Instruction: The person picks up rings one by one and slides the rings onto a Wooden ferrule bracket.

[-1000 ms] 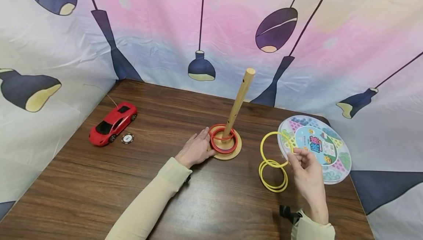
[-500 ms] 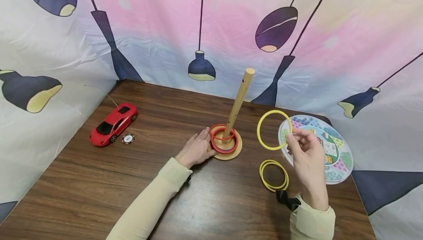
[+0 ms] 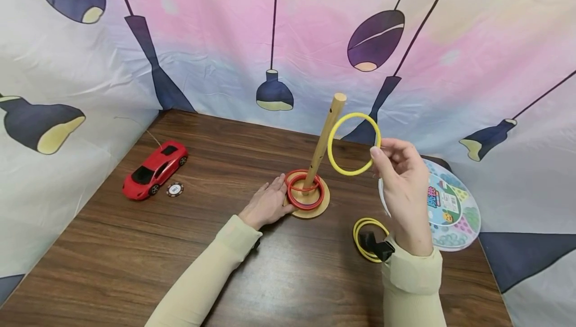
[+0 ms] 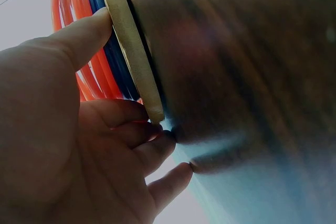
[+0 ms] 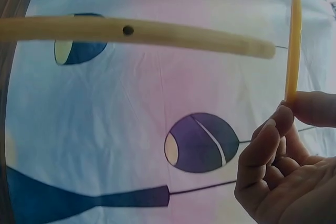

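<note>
A wooden peg (image 3: pixel 325 139) stands on a round wooden base (image 3: pixel 320 208) with red rings (image 3: pixel 304 190) stacked round its foot. My left hand (image 3: pixel 267 203) rests flat on the table, fingers against the base edge (image 4: pixel 131 51); in the left wrist view red and blue rings (image 4: pixel 86 51) show there. My right hand (image 3: pixel 402 177) pinches a yellow ring (image 3: pixel 353 144) in the air, just right of the peg's upper part. In the right wrist view that ring (image 5: pixel 292 45) is edge-on near the peg tip (image 5: pixel 262 50). More yellow rings (image 3: pixel 370 239) lie on the table below my right wrist.
A red toy car (image 3: pixel 154 169) and a small round chip (image 3: pixel 174 189) sit at the left of the wooden table (image 3: pixel 135 247). A round colourful game board (image 3: pixel 450 207) lies at the right. A printed cloth backdrop (image 3: pixel 225 42) surrounds the table.
My right hand has lifted one yellow ring off the pile and carried it up and left, from beside the game board to near the peg's top. The left hand has stayed put.
</note>
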### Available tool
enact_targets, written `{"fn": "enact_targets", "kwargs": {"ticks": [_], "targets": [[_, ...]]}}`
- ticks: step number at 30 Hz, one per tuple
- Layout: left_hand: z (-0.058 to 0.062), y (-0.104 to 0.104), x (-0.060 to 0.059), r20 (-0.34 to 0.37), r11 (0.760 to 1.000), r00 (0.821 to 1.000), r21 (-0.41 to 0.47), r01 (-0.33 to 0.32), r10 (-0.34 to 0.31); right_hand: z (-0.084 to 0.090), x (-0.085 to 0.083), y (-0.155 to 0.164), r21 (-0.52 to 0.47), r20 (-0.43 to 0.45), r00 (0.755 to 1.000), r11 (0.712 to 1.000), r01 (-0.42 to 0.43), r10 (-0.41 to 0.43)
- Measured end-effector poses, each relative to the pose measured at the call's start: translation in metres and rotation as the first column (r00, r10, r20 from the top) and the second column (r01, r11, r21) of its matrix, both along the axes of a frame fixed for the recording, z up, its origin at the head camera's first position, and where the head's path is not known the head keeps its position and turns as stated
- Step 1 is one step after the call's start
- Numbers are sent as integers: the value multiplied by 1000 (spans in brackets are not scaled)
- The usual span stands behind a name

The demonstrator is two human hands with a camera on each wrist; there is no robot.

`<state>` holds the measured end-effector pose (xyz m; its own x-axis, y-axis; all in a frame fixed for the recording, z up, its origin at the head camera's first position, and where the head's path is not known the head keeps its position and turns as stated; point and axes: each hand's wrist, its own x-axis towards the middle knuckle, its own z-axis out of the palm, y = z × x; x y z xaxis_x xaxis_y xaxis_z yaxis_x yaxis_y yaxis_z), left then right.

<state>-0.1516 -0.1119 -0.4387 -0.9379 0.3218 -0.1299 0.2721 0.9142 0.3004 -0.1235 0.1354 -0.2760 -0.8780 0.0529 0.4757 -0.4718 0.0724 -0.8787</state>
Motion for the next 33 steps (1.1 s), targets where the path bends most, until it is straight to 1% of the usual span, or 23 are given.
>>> {"fn": "enact_targets", "kwargs": {"ticks": [6,12,16,26,33], "targets": [[0,0,-1,0,1000,1000,-14,2,-2,5,-9,-11,-17,17,1000,1000,-19,19],[0,-1,-2,-5,1000,1000,-12,5,-5,11,-19,-22,0,3,1000,1000,-25,25],[1,-2,-2,-5,1000,1000,-5,4,-4,15,-25,-29,-12,-16,999,999,-31,30],[0,-1,-2,1,1000,1000,-8,1,-1,23,-32,-31,-70,-46,999,997,18,-21],[0,0,0,-15,1000,1000,-10,8,-9,24,-36,-29,-76,-27,998,995,56,-58]]}}
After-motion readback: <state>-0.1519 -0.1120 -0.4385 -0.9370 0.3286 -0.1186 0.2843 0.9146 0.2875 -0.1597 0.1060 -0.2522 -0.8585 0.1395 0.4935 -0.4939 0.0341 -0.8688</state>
